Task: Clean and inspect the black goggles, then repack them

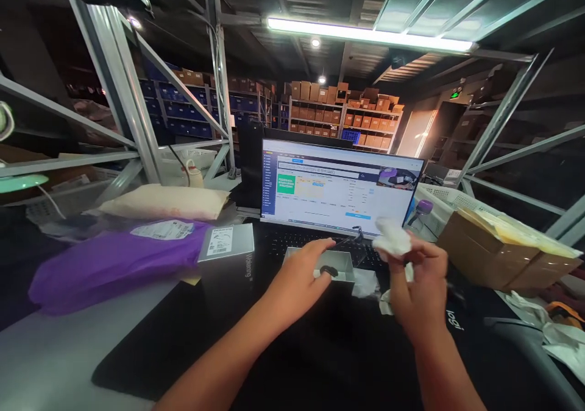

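Note:
My left hand (304, 274) reaches over a shallow grey-white box (345, 259), its thumb and fingers apart and nothing gripped between them. Inside that box lies a small dark coiled item (329, 271). Crumpled white tissue (393, 238) is pinched in my right hand (420, 289), raised just right of the box. More white tissue (386, 302) shows below that hand. Beside the box rests a small clear plastic bag (365, 283). A thin dark object (356, 234) stands out in front of the laptop screen; its kind is unclear.
An open laptop (338, 186) stands behind the box on a black mat (150, 338). To the left are a purple mailing bag (119, 265), a flat grey box with a label (233, 240) and a cream package (164, 201). On the right sits a cardboard box (484, 246).

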`<state>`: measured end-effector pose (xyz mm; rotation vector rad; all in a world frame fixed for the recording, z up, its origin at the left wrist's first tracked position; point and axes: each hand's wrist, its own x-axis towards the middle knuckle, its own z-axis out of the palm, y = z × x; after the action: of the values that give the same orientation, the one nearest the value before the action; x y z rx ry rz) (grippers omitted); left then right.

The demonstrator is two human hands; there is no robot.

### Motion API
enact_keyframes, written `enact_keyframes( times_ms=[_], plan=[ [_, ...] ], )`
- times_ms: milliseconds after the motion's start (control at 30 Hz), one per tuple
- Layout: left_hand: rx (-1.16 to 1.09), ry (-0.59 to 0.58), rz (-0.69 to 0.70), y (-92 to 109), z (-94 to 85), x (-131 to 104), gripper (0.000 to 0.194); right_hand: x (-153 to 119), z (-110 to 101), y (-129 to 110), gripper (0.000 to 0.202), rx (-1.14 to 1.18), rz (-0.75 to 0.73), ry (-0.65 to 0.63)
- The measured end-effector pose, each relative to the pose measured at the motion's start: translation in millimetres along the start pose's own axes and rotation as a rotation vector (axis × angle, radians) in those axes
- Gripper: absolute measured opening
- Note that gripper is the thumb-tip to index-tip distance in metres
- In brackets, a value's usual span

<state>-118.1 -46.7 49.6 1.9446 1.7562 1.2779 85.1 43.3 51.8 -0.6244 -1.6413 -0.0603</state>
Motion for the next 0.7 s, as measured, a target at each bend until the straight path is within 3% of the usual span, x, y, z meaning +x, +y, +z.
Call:
enact_keyframes(
  times_ms=[133, 233, 333, 500, 567, 700],
  plan=[
    [0.027, 0.049, 0.04, 2, 1.3, -1, 0.056, -17, 24, -22, 0.044, -0.015, -0.333, -0.225],
    [0.045, 0.079, 0.088, -1, 0.0, 2, 0.053, -36, 42, -38, 0.054, -0.053, -0.445, -0.278],
    [0.08, 0.067, 0.088, -5, -2.8, 3, 0.049, -46, 50, -41, 0.064, -0.035, -0.414, -0.289],
    [0.117, 0.033, 0.07, -3, -4.4, 3, 0.057, -30, 40, -23, 0.076, -0.03, -0.234, -0.259],
    [0.109, 0.019, 0.078, -3, -3.6, 4, 0.057, -27, 38, -23, 0.077, -0.047, -0.262, -0.266],
    [0.03, 0.001, 0.094, -3, -4.4, 4, 0.049, -31, 37, -37, 0.08, -0.024, -0.404, -0.402]
  ],
)
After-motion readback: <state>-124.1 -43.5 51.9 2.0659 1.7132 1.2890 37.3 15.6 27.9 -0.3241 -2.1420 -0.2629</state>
